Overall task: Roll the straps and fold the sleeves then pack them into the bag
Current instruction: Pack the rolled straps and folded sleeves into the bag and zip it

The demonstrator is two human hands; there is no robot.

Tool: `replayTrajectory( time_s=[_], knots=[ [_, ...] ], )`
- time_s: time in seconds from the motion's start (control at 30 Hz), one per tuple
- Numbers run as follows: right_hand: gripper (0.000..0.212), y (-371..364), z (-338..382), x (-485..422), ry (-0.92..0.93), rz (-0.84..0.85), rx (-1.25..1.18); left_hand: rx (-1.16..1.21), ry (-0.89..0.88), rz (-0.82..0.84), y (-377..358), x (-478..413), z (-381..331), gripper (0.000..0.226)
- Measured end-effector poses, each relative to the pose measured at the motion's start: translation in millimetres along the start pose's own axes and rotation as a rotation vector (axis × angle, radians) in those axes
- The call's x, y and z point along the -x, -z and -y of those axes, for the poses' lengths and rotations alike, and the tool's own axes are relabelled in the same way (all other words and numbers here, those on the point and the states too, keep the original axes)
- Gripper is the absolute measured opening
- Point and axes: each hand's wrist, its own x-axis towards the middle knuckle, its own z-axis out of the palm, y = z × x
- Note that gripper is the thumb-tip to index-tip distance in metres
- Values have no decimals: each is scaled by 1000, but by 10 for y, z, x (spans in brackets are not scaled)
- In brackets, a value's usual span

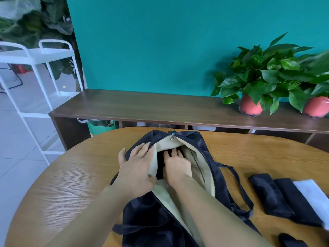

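A dark navy bag [146,209] with a beige lining lies unzipped in the middle of the wooden table [71,184]. My left hand [135,168] grips the left flap of the opening and holds it back. My right hand [176,164] is inside the bag, fingers spread, pressing on a dark item [161,163] at the bottom. To the right on the table lie two folded dark sleeves [272,195] [299,202] side by side, with a white sleeve [313,195] beyond them. Another dark piece [290,240] shows at the lower right edge.
The bag's straps [238,186] trail over the table to the right of the bag. A dark wooden shelf unit [160,107] stands behind the table with two potted plants [251,104] [316,106]. A white metal cart [35,72] stands at the left.
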Motion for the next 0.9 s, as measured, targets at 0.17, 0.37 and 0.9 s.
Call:
replayTrajectory(
  time_s=[0.17,0.37,0.9],
  knots=[
    [57,-3,74,-9,-72,-23,-29,17,13,12,-25,3,49,84],
    [46,-23,79,-40,-74,-156,-116,28,7,4,-15,-7,31,89],
    [38,-5,169,-167,-47,2,-191,-17,-3,16,-47,-20,45,91]
  ],
)
